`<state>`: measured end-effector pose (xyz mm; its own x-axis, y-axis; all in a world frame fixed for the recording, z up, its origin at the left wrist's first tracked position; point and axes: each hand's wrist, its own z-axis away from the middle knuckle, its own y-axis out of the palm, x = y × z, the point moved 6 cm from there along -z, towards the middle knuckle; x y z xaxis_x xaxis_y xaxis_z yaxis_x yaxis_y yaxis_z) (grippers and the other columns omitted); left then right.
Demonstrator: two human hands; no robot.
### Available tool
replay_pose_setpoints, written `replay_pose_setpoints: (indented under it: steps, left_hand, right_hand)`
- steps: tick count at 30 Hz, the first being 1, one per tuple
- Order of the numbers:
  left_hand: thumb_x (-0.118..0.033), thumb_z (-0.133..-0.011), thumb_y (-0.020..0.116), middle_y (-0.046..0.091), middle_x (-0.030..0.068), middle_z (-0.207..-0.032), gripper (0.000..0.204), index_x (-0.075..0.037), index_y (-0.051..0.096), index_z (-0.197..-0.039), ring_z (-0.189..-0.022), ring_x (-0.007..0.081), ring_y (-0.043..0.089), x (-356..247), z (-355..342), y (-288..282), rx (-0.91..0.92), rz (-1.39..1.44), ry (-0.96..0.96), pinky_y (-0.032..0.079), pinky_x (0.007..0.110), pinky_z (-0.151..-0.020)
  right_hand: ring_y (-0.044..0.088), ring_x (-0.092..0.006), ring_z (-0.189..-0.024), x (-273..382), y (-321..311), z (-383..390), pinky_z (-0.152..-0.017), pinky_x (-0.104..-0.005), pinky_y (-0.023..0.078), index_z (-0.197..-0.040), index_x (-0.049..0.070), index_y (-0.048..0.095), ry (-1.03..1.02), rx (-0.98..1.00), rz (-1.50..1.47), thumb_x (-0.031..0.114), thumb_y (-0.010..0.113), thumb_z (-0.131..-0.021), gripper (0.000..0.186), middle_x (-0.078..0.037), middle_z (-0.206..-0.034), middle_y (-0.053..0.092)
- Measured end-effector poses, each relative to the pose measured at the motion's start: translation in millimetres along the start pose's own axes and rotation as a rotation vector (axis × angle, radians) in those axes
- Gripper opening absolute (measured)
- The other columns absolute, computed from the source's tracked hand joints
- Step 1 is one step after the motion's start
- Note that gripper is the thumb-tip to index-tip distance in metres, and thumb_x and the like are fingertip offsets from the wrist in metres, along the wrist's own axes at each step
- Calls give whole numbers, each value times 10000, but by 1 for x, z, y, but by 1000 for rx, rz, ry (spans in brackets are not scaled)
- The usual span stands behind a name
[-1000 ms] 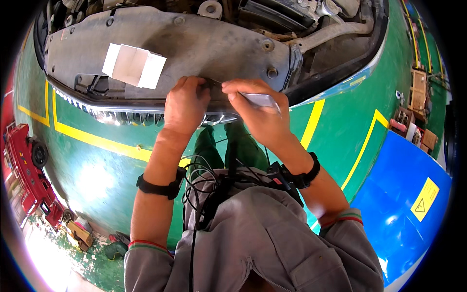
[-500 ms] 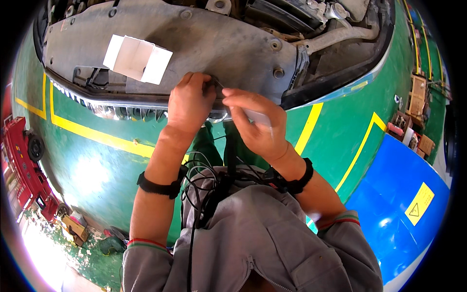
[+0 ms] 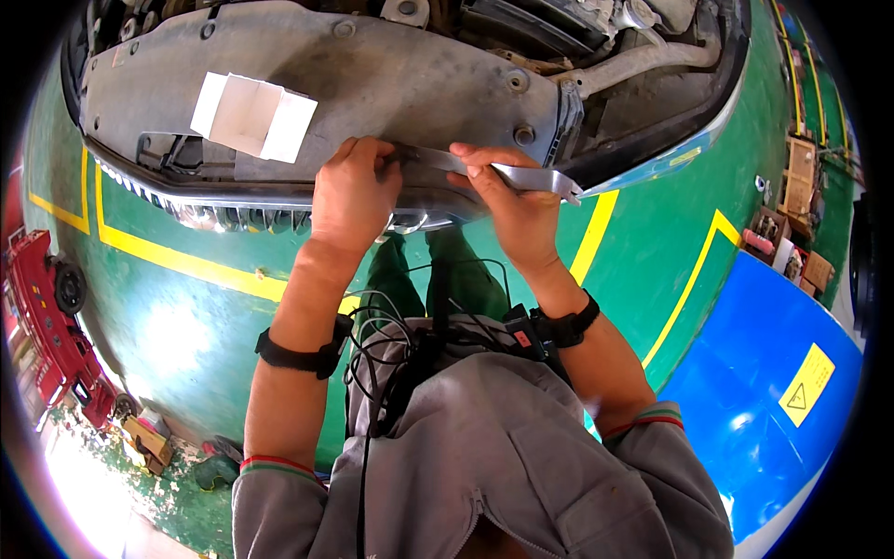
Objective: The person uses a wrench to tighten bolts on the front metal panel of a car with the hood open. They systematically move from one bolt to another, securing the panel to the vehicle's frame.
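Note:
My right hand [image 3: 523, 216] grips a silver flat metal pry tool [image 3: 540, 178] with a notched end pointing right. The tool's other end runs left toward the front edge of a grey plastic cover panel [image 3: 424, 98] at the car's front. There my left hand [image 3: 352, 194] is closed, its fingertips bent down at the panel beside the tool's tip. Whatever those fingers pinch is hidden. An opened white cardboard box [image 3: 244, 116] lies on the panel, left of my left hand. Round plastic clips [image 3: 524, 135] sit in the panel's right side.
Beyond the panel lies the open engine bay with a metal pipe [image 3: 643, 70]. Loose black cables [image 3: 380, 359] hang at my waist. A blue panel [image 3: 745, 391] with a yellow warning label stands at right, cardboard boxes [image 3: 798, 182] behind it. A red wheeled machine [image 3: 47, 321] is at far left.
My right hand has turned and shifted right, so the pry tool's broad silver length now shows, lying nearly level. The left hand stays at the panel edge, moved slightly left.

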<state>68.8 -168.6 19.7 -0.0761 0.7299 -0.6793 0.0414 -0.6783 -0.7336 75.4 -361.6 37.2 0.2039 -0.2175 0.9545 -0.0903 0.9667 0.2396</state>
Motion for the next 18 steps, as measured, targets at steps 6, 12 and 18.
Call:
replay_pose_setpoints:
  steps: [6, 12, 18]
  left_hand:
    - [-39, -788, 729, 695, 144, -906, 176, -12, 684, -956, -791, 314, 694, -1, -2, 2, -18, -5, 18, 556, 384, -720]
    - [-39, -789, 731, 693, 137, -884, 172, -4, 685, -951, -789, 301, 691, -2, -2, 2, 7, -49, -3, 555, 373, -737]
    - [-46, -787, 739, 691, 141, -876, 169, -5, 689, -942, -785, 301, 689, 0, -2, 1, -10, -24, 9, 552, 370, -731]
  right_hand:
    - [702, -119, -931, 13, 22, 18, -790, -254, 560, -1061, 9, 705, -426, 90, 566, 2, 635, -946, 135, -113, -1099, 742]
    - [677, -199, -1041, -20, -5, 4, -901, -331, 600, -1045, -22, 682, 100, -54, -133, 80, 601, -1009, 135, -146, -1148, 695]
    - [672, -224, -1062, -32, -15, 1, -933, -368, 600, -1031, -22, 681, 164, -74, -282, 94, 625, -998, 133, -148, -1158, 686]
